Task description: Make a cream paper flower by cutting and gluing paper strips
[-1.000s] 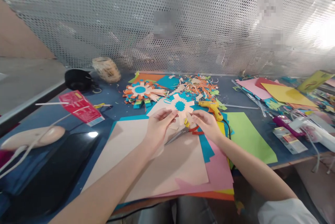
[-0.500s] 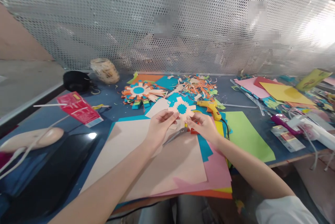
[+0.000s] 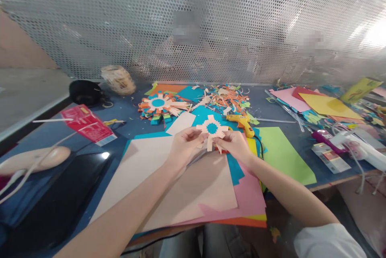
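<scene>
Between my two hands is a peach paper flower cutout, a ring with tabs sticking outward and a hole through which blue shows. My left hand pinches its left side, and my right hand pinches the lower right. Below them lies a pair of scissors, partly hidden by the hands, on a large peach paper sheet. A yellow glue gun rests just behind my right hand. Similar tabbed paper pieces are stacked farther back on the left.
Paper scraps are heaped by the perforated metal screen. A green sheet lies on the right, near a purple-and-white device. On the left are a red carton, a computer mouse and a dark phone-like slab.
The paper cutout has turned and dropped slightly toward me, with one tab now pointing down between my hands. Both hands keep their pinch. The view has shifted a little.
</scene>
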`<act>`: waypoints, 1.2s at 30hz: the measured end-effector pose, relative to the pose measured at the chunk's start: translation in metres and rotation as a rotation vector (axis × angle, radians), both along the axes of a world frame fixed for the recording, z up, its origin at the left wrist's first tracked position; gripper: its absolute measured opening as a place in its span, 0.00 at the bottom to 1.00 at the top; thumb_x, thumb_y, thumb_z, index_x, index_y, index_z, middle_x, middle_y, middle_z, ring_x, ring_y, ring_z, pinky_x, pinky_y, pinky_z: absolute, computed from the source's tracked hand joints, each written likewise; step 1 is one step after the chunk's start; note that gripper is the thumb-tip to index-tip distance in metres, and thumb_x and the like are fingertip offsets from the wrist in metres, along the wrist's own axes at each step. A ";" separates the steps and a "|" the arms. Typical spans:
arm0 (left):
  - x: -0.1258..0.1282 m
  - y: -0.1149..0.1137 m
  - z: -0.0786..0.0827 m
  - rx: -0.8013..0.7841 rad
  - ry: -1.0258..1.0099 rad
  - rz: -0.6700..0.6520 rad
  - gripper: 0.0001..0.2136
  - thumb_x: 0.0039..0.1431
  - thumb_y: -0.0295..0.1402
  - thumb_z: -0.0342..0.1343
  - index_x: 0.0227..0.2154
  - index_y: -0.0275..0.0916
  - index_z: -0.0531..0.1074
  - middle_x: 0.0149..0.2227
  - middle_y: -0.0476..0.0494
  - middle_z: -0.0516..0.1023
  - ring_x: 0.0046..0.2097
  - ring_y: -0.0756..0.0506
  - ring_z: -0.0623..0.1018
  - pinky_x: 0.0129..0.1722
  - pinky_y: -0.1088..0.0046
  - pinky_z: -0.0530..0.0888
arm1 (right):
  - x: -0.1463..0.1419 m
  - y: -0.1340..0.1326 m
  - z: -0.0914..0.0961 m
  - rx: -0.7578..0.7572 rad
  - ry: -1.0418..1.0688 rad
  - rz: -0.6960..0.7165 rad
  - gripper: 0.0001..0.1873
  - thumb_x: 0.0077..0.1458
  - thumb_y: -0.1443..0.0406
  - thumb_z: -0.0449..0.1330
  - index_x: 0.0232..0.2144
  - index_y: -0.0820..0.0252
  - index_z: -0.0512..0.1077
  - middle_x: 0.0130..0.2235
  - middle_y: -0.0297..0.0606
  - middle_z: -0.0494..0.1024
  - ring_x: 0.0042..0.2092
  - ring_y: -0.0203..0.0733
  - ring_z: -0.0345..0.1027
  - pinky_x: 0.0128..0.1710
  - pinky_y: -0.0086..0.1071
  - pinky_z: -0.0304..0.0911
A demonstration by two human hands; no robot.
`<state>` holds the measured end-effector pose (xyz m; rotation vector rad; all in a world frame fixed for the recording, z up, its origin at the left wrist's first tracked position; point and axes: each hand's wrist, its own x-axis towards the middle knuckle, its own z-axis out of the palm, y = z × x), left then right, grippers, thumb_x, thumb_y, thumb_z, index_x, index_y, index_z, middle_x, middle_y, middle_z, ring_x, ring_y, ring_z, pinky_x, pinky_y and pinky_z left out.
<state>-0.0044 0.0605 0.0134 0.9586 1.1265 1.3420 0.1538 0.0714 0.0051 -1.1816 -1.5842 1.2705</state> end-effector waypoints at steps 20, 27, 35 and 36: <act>-0.005 0.007 -0.012 -0.008 -0.092 0.077 0.15 0.30 0.34 0.67 0.23 0.35 0.70 0.24 0.49 0.74 0.29 0.49 0.74 0.30 0.74 0.69 | -0.001 -0.001 0.012 -0.067 0.065 0.043 0.10 0.43 0.59 0.59 0.25 0.62 0.72 0.23 0.32 0.70 0.27 0.35 0.65 0.28 0.28 0.60; -0.006 0.007 -0.012 -0.034 -0.106 0.077 0.15 0.29 0.33 0.68 0.22 0.35 0.71 0.23 0.51 0.73 0.26 0.52 0.71 0.29 0.75 0.69 | 0.002 0.001 0.010 -0.033 0.056 0.036 0.08 0.43 0.62 0.59 0.24 0.62 0.73 0.23 0.33 0.71 0.26 0.35 0.64 0.28 0.28 0.60; -0.003 0.006 -0.007 -0.132 -0.202 0.109 0.17 0.24 0.32 0.69 0.22 0.34 0.70 0.23 0.50 0.73 0.28 0.51 0.73 0.28 0.77 0.69 | 0.007 0.006 0.005 -0.032 0.100 0.017 0.10 0.42 0.59 0.58 0.22 0.61 0.72 0.19 0.31 0.69 0.22 0.33 0.61 0.24 0.29 0.58; -0.003 0.007 -0.007 -0.136 -0.204 0.110 0.17 0.24 0.32 0.69 0.22 0.35 0.70 0.23 0.50 0.74 0.28 0.51 0.73 0.28 0.77 0.69 | 0.007 0.007 0.004 -0.032 0.097 0.014 0.10 0.42 0.59 0.58 0.22 0.61 0.72 0.19 0.31 0.68 0.22 0.33 0.60 0.24 0.29 0.58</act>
